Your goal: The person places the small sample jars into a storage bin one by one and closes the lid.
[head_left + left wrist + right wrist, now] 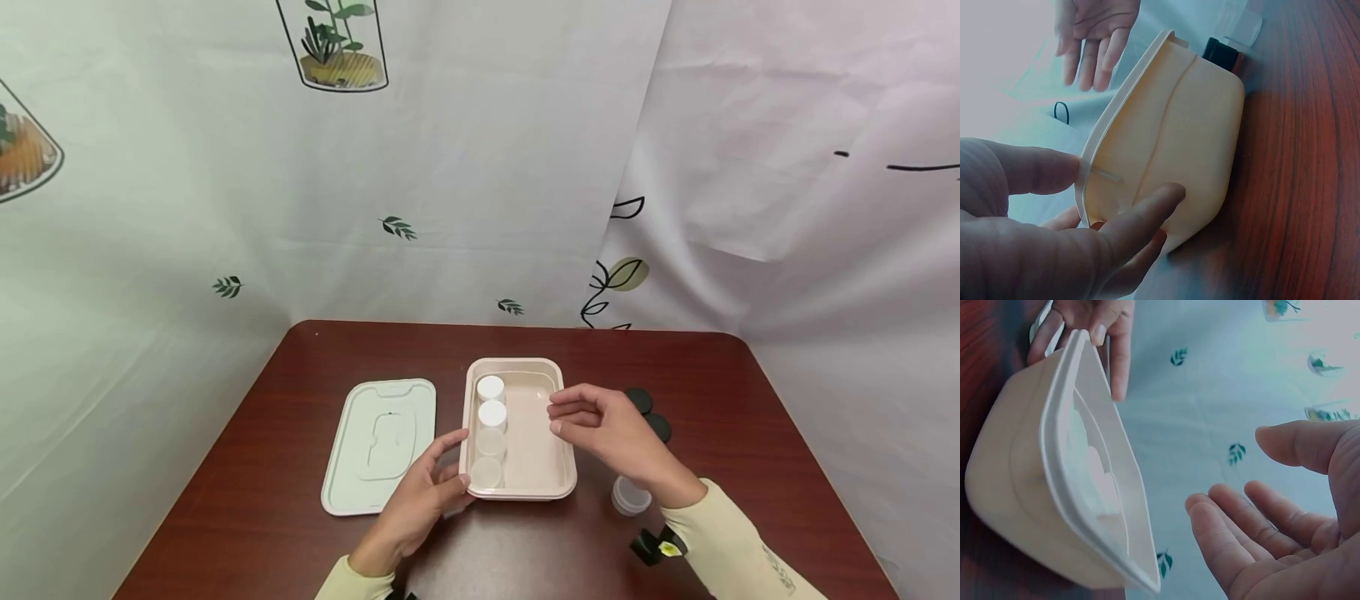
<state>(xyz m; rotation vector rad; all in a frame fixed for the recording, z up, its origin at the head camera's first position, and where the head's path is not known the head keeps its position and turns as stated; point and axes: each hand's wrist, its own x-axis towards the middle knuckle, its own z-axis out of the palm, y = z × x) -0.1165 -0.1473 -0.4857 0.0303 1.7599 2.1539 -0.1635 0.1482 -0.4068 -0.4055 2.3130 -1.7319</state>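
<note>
A cream rectangular container [534, 433] stands near the table's middle. Along its left side sit two small jars with white lids [492, 414] and, nearer me, two translucent round jars or lids [487, 472]. My left hand [423, 496] holds the container's left edge, thumb and index finger at the rim; the left wrist view shows other fingers against the outer wall [1204, 137]. Over the container's right rim hovers my right hand [603, 425], fingers loosely bent and thumb apart. In the right wrist view this hand [1279, 537] holds nothing.
Left of the container lies a pale green rectangular lid [348, 458]. Two round black objects [658, 427] sit behind my right hand, partly hidden. A small translucent jar [630, 497] is beneath my right wrist. A patterned curtain [450, 167] hangs behind the table.
</note>
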